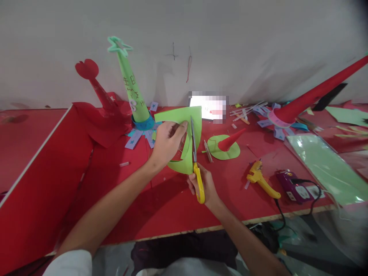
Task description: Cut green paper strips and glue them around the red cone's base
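My left hand point(169, 140) pinches a sheet of light green paper point(196, 115) that has a curved piece cut out of its middle. Yellow-handled scissors point(199, 184) are gripped in my right hand point(208, 188), their blades pointing up and lying along the paper's inner strip. The paper is held above the red table. Just right of the scissors lies a green paper disc with a small red cone point(230, 142) on it. A glue stick or similar pale tube point(207, 151) rests between them.
A green cone hat point(132, 84) and a red heart-topped shape point(99, 86) stand at the back left. A large red cone hat point(313, 92), yellow glue gun point(261, 179), purple power box point(293, 186) with cord, and plastic-wrapped green sheets point(327, 168) lie to the right. A red panel point(43, 176) stands left.
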Tool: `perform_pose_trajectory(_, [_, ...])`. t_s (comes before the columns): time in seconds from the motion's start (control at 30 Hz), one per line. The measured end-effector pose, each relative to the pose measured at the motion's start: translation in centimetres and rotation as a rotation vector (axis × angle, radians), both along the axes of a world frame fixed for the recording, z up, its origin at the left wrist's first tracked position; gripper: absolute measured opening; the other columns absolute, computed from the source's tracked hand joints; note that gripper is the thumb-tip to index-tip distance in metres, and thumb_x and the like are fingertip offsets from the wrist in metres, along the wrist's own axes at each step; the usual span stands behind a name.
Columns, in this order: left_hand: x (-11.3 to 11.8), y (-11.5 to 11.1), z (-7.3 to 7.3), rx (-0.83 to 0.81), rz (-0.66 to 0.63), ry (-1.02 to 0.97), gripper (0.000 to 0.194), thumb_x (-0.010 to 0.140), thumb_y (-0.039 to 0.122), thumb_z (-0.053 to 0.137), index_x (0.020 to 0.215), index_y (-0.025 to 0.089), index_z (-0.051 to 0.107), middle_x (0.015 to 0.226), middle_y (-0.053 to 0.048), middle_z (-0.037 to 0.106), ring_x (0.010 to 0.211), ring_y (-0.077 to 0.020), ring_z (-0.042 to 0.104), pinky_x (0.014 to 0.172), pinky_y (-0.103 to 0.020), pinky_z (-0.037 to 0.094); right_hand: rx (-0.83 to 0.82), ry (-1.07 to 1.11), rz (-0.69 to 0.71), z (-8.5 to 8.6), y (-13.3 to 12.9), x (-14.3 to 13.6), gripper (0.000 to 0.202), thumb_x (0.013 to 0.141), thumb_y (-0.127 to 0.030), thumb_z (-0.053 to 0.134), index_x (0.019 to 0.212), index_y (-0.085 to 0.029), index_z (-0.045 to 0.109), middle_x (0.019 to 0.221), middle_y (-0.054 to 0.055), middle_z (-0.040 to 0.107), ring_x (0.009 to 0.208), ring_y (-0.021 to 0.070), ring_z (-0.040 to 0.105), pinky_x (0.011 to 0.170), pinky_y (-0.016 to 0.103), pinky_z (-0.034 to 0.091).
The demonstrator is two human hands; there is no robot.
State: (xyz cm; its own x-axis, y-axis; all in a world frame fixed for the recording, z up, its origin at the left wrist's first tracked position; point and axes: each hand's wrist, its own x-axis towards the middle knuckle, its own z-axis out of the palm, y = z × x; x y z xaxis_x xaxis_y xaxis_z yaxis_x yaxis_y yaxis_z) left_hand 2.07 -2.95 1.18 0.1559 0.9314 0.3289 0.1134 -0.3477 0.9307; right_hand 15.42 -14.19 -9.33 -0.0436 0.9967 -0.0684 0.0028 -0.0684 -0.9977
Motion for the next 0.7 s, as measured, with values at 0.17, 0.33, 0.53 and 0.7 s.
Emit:
perform_pose_trajectory(0.17, [0.1,-0.2,0.3,-0.020,-0.012,-0.004,0.059,0.100,0.047,0.063,0.050,0.020,0.050,0.039,0.004,0.044,0.037,-0.0064,0.041,0.043,-0.025,0.031,-0.011,0.128,0.017,-0.1,-0.1,-0.4,0.061,0.087,-0.083,0.065,0.087,-0.025,0.048,0.054,-0.009,0.051,0.038,0.0086,0.045,0.037,0.021,0.035])
perform_pose_trajectory(0.33, [0.0,-0.4,0.4,-0.051,-0.022,0.082,0.052,0.100,0.040,0.063,0.052,0.020,0.053,0.039,0.004,0.048,0.037,-0.0065,0.046,0.044,-0.023,0.035,0.047,0.154,0.002,-1.7,0.5,-0.6,0.057,0.092,-0.080,0.061,0.091,-0.025,0.049,0.062,-0.007,0.054,0.046,0.0089,0.047,0.043,0.022,0.036])
perform_pose_trajectory(0.53, [0.6,-1.1,0.5,-0.095,-0.131,0.172,0.055,0.102,0.041,0.060,0.052,0.018,0.057,0.039,0.004,0.050,0.037,-0.0053,0.046,0.046,-0.021,0.036,0.093,0.076,-0.101,-2.5,1.0,-0.4,0.057,0.092,-0.080,0.060,0.090,-0.024,0.050,0.064,-0.007,0.050,0.047,0.0084,0.041,0.044,0.023,0.034])
perform_pose_trajectory(0.7, [0.7,-1.0,0.1,-0.091,-0.137,0.140,0.057,0.102,0.044,0.060,0.051,0.018,0.057,0.039,0.003,0.050,0.038,-0.0052,0.047,0.046,-0.021,0.036,0.098,0.058,-0.080,-2.1,0.7,-0.2,0.064,0.091,-0.088,0.052,0.092,-0.024,0.050,0.056,-0.008,0.048,0.042,0.0096,0.043,0.041,0.023,0.035])
